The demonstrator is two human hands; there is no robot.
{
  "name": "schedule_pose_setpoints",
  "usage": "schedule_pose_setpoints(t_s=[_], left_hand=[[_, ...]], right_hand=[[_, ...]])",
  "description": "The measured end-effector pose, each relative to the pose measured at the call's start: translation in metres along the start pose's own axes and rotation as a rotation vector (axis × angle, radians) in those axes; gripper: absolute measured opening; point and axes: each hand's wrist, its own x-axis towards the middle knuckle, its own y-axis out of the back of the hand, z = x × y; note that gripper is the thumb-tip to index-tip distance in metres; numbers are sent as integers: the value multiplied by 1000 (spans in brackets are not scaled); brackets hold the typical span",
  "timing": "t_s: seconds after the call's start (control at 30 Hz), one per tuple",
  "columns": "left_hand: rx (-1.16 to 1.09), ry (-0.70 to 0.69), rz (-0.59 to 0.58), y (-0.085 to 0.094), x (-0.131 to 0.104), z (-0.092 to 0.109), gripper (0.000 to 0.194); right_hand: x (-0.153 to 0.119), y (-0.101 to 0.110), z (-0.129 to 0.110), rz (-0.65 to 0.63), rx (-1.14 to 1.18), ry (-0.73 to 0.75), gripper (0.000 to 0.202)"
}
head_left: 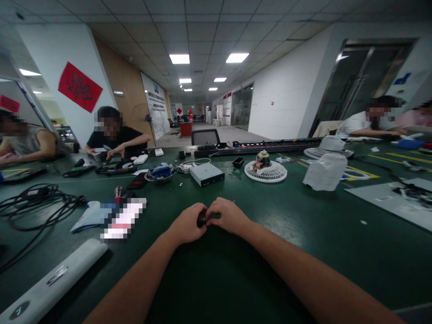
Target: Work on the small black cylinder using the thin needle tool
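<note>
My left hand [189, 223] is closed around a small black rounded object [201, 219], whose exact kind I cannot make out. From the other side, the thumb and fingers of my right hand [229, 215] pinch at the object's right end. Both hands are together above the green table [270, 265]. Fingers hide most of the black object. Beyond my hands lies a silver optical disc drive [207, 173] with a black front.
A white fan grille [266, 172] carries a motor, with a white plastic housing [326, 172] to its right. Black cables [40, 202], a long white device [57, 283] and a blurred-out bright screen [125, 220] lie left. Several people sit around the table, one person [114, 135] across at left.
</note>
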Motion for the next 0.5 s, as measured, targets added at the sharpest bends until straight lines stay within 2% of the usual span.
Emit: schedule_pose_setpoints(t_s=[0.5], left_hand=[[14, -66, 29, 2, -2, -2, 24]], right_hand=[[-2, 3, 1, 62, -40, -37, 11]])
